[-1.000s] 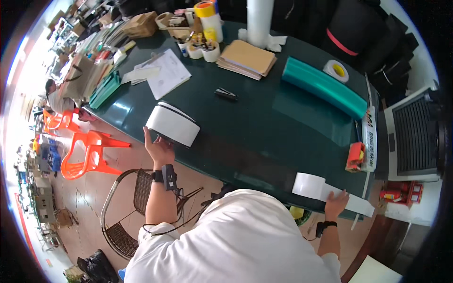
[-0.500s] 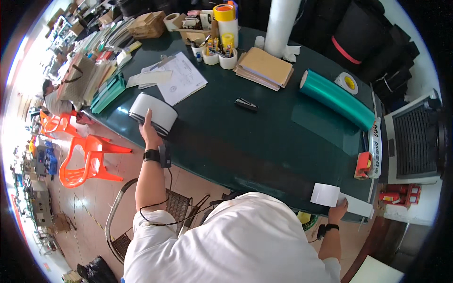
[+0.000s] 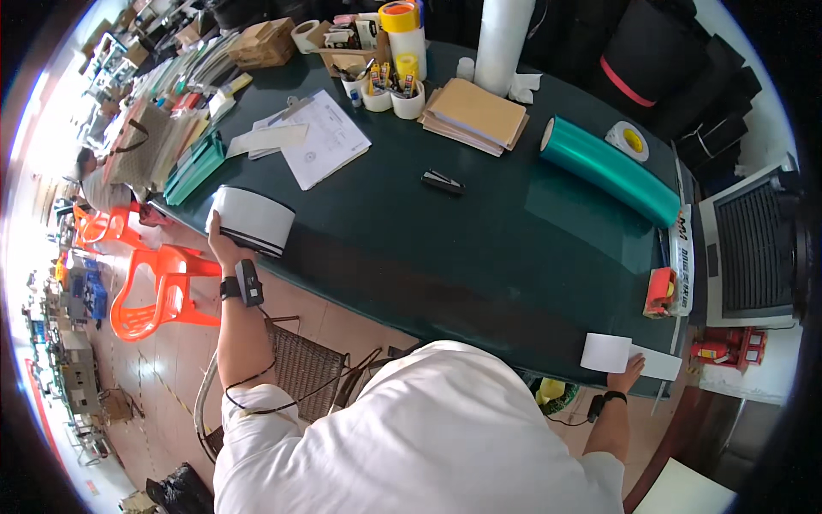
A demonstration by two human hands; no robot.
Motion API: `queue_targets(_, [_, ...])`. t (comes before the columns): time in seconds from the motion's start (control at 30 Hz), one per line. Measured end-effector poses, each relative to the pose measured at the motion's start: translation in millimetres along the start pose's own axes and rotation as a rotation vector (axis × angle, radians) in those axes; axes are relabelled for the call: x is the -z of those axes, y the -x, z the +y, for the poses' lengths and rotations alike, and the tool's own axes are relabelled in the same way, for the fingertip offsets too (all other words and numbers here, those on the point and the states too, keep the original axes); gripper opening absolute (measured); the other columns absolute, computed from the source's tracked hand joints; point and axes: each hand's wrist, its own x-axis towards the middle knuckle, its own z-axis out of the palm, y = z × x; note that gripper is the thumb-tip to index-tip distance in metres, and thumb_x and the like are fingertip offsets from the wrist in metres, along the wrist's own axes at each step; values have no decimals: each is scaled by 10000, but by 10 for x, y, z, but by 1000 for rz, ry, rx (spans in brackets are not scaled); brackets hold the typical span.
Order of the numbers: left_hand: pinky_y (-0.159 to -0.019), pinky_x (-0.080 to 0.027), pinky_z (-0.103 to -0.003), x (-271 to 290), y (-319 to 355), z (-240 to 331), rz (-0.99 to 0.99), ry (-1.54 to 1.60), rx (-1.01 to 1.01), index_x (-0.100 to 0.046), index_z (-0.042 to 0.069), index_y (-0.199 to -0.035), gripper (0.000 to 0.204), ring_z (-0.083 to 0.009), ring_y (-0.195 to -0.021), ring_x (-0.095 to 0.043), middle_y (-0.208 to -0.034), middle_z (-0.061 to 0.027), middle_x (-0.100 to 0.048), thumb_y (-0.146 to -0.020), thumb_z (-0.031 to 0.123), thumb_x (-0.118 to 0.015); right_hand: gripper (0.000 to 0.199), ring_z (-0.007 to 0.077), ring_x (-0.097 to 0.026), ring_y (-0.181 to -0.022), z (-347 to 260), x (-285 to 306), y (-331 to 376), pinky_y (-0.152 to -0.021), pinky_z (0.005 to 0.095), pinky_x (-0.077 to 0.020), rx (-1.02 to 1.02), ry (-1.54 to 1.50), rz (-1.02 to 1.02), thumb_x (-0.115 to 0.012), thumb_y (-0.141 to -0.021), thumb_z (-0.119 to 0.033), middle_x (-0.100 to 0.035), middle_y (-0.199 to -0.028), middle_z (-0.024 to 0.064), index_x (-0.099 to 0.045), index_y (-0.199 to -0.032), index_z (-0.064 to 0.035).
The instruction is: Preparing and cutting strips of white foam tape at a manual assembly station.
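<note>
At the left edge of the dark green table, my left hand grips the left end of a curved white sheet stack with black stripes along its near side. Its thumb rests at the end and the other fingers are partly hidden. Far to the right, my right hand lies with fingers extended at the near table edge. Under and beside it are a small white sheet and a longer white strip. Black devices are strapped to both wrists.
A stapler, brown envelopes, a clipboard with papers and a green film roll lie on the table. A red tape dispenser stands right. A wicker chair and orange chairs stand left.
My left hand has moved left with the curved white stack, which now bends less steeply. My right hand and the small white sheet have shifted slightly right. The view has moved a little.
</note>
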Motion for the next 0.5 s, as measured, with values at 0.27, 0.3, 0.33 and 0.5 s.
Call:
queue_targets(0.27, [-949,-508,-482,-136,259,-178,30,75,39,-607,42,-1222,448,-337,-1034,-651,-1140,-135,-674,-955,394,-535,691,439,-228,-1457,486,-229,-362,-1206,496,-223,89,229,-44,-521,-979,-322,-223,-1567,291,-271,-1504,51])
queue_targets(0.3, [-952,-506,-484,-133,262,-202,11,87,39,-610,43,-1215,442,-338,-1036,-650,-1138,-131,-674,-956,393,-534,660,450,-243,-1447,515,-211,-396,-1203,500,-223,120,300,-61,-507,-984,-314,-255,-1553,296,-295,-1497,42])
queue_targets(0.33, [-952,-506,-484,-121,274,-217,18,84,32,-610,43,-1215,442,-338,-1036,-650,-1138,-131,-674,-956,393,-534,630,461,-259,-1437,534,-199,-423,-1200,504,-223,150,370,-78,-494,-989,-305,-288,-1539,300,-318,-1490,33])
queue_targets(0.5, [-948,-503,-482,-87,278,-268,15,50,59,-614,48,-1210,460,-332,-1054,-640,-1151,-129,-668,-951,423,-552,573,469,-255,-1435,645,-224,-462,-1201,507,-220,141,365,-82,-466,-1000,-319,-287,-1540,300,-385,-1472,-3])
